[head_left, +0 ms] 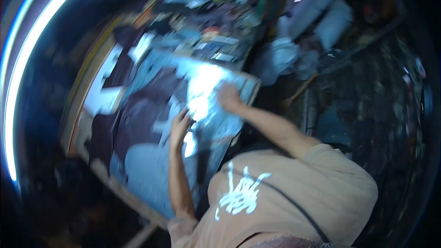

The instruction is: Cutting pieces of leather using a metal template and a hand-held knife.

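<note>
My left hand [180, 126] is at the middle of a blue-grey work table [151, 167], beside the edge of a dark maroon sheet [142, 115]. Its fingers are bent toward each other, and a small dark thing shows at their tips, too blurred to name. Further right, my right hand [228, 97] reaches over the table next to a patch of strong glare [204, 85]. Motion smears its fingers, so whether it holds anything does not show. Pale, narrow strips [166, 121] lie between the maroon sheet and my left hand.
Small mixed items [213, 41] crowd the table's far end. White pieces [103, 101] lie along the left side by a wooden edge [78, 105]. Pale bags [282, 55] stand off the far right corner. A wooden bar [124, 197] borders the near left side.
</note>
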A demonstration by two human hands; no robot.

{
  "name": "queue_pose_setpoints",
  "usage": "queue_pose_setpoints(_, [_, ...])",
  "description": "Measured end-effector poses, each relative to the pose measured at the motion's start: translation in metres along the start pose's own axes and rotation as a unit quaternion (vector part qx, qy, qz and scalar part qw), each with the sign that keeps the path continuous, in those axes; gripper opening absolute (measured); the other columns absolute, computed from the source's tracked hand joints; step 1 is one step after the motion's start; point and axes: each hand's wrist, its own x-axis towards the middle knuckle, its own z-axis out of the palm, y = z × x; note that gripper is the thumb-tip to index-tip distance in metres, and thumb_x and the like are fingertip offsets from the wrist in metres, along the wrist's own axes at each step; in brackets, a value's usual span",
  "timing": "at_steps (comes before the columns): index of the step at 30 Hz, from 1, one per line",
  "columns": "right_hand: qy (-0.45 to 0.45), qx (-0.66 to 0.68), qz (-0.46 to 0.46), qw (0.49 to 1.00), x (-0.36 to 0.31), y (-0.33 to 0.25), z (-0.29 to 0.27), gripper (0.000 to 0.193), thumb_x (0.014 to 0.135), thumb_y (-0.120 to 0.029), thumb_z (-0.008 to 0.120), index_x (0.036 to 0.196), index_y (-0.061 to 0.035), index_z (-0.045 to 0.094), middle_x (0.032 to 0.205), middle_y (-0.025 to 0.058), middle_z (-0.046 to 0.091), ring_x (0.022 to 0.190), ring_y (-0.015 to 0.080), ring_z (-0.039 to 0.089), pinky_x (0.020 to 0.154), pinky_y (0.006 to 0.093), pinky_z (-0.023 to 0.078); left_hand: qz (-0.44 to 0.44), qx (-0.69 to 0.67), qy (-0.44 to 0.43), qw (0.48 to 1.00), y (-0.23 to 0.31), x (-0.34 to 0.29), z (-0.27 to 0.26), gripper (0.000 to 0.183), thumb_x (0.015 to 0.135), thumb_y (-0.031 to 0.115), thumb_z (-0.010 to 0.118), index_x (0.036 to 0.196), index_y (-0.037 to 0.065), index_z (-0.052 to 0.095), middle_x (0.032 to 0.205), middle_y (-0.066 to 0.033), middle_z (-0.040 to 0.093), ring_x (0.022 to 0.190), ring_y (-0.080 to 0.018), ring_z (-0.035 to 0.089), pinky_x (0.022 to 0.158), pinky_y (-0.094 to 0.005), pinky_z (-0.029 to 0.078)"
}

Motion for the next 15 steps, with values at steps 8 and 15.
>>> queue_pose_setpoints(8, [-0.174, 0.143, 0.050, 0.973, 0.001, -0.030, -0.038, 0.055, 0.097, -0.035, 0.046, 0.145, -0.0101, 0.040, 0.157, 0.0175, 0.025, 0.147, 0.0396, 0.011, 0.117, 0.0593, 0.003, -0.093, -0.087, 0.031, 0.991, -0.040, 0.055, -0.018, 0.016, 0.094, 0.008, 0.049, 0.104, -0.001, 0.058, 0.080, -0.0088, 0.063, 0.063, -0.0159, 0.062, 0.056, -0.0257, 0.050])
queue_pose_setpoints(15, [-0.206, 0.142, 0.001, 0.968, 0.011, -0.007, -0.047, 0.058, 0.090, -0.032, 0.054, 0.143, -0.0108, 0.044, 0.155, 0.0212, 0.028, 0.144, 0.0427, 0.019, 0.115, 0.0608, 0.012, -0.147, -0.077, -0.023, 0.986, -0.036, 0.115, -0.008, 0.010, 0.094, 0.007, 0.049, 0.100, 0.001, 0.055, 0.075, -0.0085, 0.060, 0.057, -0.0166, 0.060, 0.052, -0.0268, 0.051])
